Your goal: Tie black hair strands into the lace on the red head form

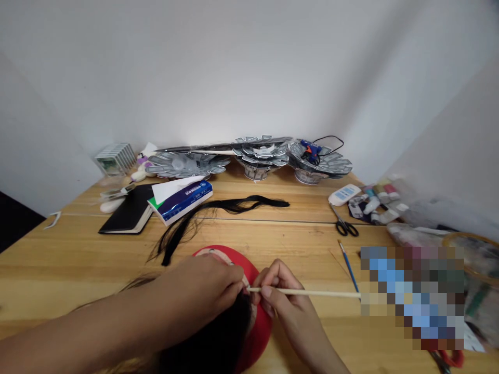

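My right hand [290, 306] pinches a thin pale wooden stick [323, 293] between thumb and fingers. The stick lies nearly level, its tip close to the fingertips of my left hand [212, 283]. Those left fingers are closed in a pinch at the pale rim of a rounded red form [265, 332]; whatever is in them is too small or hidden to make out. Long black hair [206, 343] covers the near side of the form, and my left forearm crosses over part of it. A loose lock of black hair [230, 205] lies on the table behind.
On the wooden table [296, 234] are a black notebook [127, 210], a blue tissue pack [185, 200], black scissors [345, 227], a blue paintbrush [349, 266] and paint tubes [384, 197]. Grey paper structures [259, 156] and a glue gun [311, 149] stand by the wall.
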`<control>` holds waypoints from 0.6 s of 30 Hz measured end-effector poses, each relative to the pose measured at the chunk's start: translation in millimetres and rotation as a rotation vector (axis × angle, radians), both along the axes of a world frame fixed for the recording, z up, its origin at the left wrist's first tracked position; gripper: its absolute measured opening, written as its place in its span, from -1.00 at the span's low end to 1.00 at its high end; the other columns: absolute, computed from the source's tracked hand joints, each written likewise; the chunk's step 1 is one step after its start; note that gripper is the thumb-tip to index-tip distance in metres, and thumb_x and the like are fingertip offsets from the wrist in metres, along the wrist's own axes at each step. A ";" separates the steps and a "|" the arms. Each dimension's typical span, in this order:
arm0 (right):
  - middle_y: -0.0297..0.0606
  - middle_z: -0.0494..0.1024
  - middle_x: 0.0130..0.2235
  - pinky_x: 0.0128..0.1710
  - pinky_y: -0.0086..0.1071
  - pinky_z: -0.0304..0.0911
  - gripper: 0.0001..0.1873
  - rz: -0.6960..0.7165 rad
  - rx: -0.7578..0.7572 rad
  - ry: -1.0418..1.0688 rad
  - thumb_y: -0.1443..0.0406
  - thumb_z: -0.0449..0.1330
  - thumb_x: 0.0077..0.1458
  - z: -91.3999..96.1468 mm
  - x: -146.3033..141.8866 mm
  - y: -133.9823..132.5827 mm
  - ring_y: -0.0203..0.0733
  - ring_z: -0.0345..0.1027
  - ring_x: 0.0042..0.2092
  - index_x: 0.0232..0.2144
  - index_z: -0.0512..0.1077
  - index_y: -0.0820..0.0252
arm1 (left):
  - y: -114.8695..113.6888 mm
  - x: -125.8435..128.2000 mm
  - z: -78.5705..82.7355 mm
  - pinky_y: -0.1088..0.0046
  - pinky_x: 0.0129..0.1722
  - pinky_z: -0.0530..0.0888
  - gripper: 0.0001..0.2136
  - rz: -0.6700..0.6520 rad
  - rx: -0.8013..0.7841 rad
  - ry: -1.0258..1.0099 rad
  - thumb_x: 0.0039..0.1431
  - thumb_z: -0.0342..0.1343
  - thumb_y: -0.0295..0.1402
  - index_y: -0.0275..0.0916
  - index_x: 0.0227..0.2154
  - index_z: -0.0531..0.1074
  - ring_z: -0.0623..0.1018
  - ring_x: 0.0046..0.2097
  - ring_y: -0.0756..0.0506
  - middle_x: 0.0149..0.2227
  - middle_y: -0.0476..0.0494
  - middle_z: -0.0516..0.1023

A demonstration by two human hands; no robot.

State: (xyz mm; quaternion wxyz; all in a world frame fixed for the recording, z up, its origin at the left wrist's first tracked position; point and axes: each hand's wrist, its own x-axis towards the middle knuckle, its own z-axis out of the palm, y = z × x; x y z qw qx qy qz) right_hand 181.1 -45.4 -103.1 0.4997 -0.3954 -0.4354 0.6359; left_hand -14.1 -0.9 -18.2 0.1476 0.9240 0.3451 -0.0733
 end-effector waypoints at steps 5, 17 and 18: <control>-0.42 0.51 -0.50 -0.48 -0.42 -0.03 -0.61 0.000 -0.012 0.013 0.03 0.39 0.15 0.3 -1.5 1.6 -0.34 0.08 -0.51 -0.44 0.34 0.11 | -1.6 10.1 20.3 0.43 -0.45 0.29 -0.73 0.079 -0.066 0.083 0.31 -0.04 -0.57 -0.21 -0.44 0.48 0.46 -0.46 -0.10 -0.42 -0.08 0.59; -0.45 0.49 -0.56 -0.56 -0.45 -0.09 -0.59 -0.006 -0.036 0.034 0.00 0.38 0.13 2.3 -3.8 4.8 -0.38 0.04 -0.58 -0.43 0.33 0.11 | -9.6 17.9 15.6 0.33 -0.41 0.46 -0.69 0.119 -0.008 0.122 0.14 -0.05 -0.64 -0.31 -0.37 0.61 0.58 -0.43 -0.23 -0.39 -0.28 0.66; -0.44 0.49 -0.56 -0.56 -0.45 -0.10 -0.60 -0.007 -0.039 0.034 0.01 0.38 0.14 2.4 -3.9 4.8 -0.39 0.04 -0.59 -0.43 0.33 0.11 | -10.7 15.0 12.5 0.35 -0.44 0.44 -0.69 0.119 -0.004 0.076 0.13 -0.05 -0.65 -0.32 -0.38 0.61 0.56 -0.46 -0.22 -0.41 -0.28 0.65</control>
